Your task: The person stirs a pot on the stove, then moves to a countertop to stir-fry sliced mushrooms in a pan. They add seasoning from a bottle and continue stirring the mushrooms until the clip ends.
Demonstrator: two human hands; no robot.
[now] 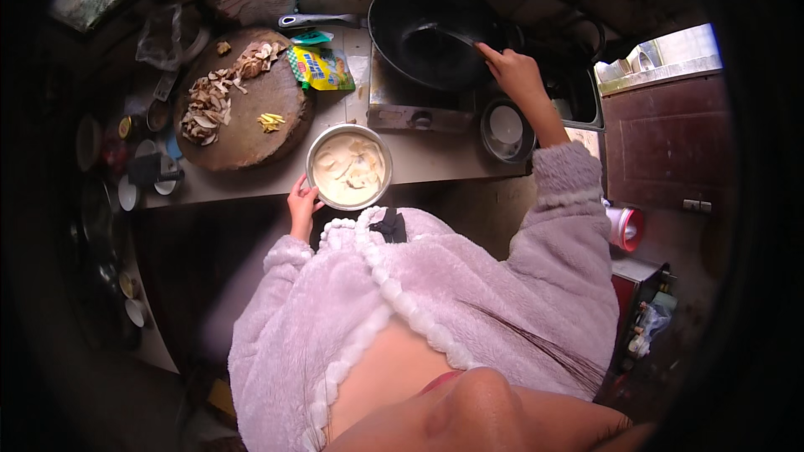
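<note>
A round metal bowl (387,183) of pale, creamy batter (347,163) sits at the counter's front edge. My left hand (303,204) grips its rim from the left, thumb and fingers on the wall. Over the stove, my right hand (514,71) is closed around the handle of a cooking utensil (455,35). The utensil's head reaches down into a black wok (427,63), where the dark interior makes its shape hard to see. The wok rests on a gas stove (392,114), its long handle (326,21) pointing left.
Left of the stove, a round wooden chopping board (251,119) carries sliced mushrooms (207,107) and yellow strips (271,122). A yellow seasoning pouch (323,69) lies beside it. Another metal bowl (489,138) stands right of the stove. Small dishes (129,193) crowd the far left.
</note>
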